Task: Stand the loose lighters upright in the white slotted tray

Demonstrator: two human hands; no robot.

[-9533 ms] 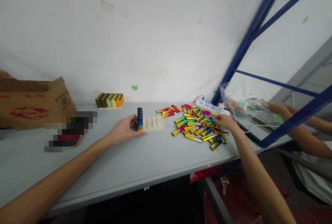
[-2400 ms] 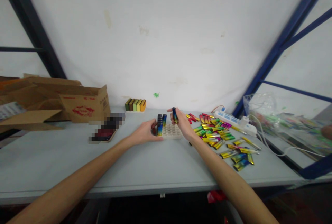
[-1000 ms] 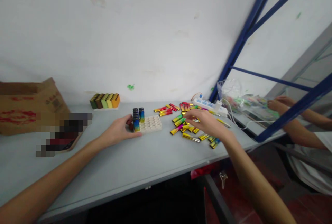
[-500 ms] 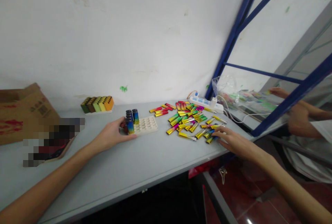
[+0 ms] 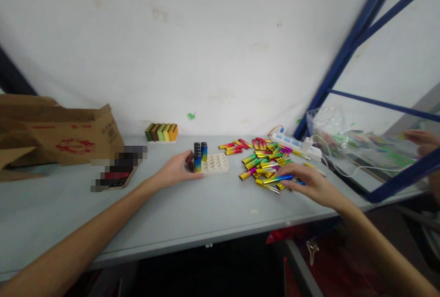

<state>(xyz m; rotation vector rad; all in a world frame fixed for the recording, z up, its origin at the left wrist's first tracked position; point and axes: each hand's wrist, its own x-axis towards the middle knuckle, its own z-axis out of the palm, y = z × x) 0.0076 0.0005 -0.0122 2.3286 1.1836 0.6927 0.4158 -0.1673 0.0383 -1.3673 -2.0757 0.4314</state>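
Note:
My left hand point(image 5: 174, 169) is closed round the left end of a white tray point(image 5: 217, 164) with rows of round-cornered slots. Blue-and-gold lighters point(image 5: 198, 162) with black tops stand upright in the tray's left rows, beside my fingers; the slots to the right hold nothing. Over the right edge of a loose pile of shiny two-tone lighters point(image 5: 266, 156), my right hand point(image 5: 311, 184) pinches a blue-and-yellow lighter point(image 5: 277, 179) between thumb and fingers. It is held nearly level, its right end partly covered by my fingers.
A second tray of green, brown and yellow lighters point(image 5: 161, 132) stands by the wall. At left are a cardboard box point(image 5: 75, 136) and a phone point(image 5: 120, 175), partly pixelated. A white power strip point(image 5: 295, 143), plastic bag point(image 5: 326, 125) and blue frame point(image 5: 343, 68) are right, near another person's hand point(image 5: 422, 137).
My right hand has lifted a blue-and-yellow lighter from the pile's right side. The left hand keeps its hold on the tray. The whole view has swung left.

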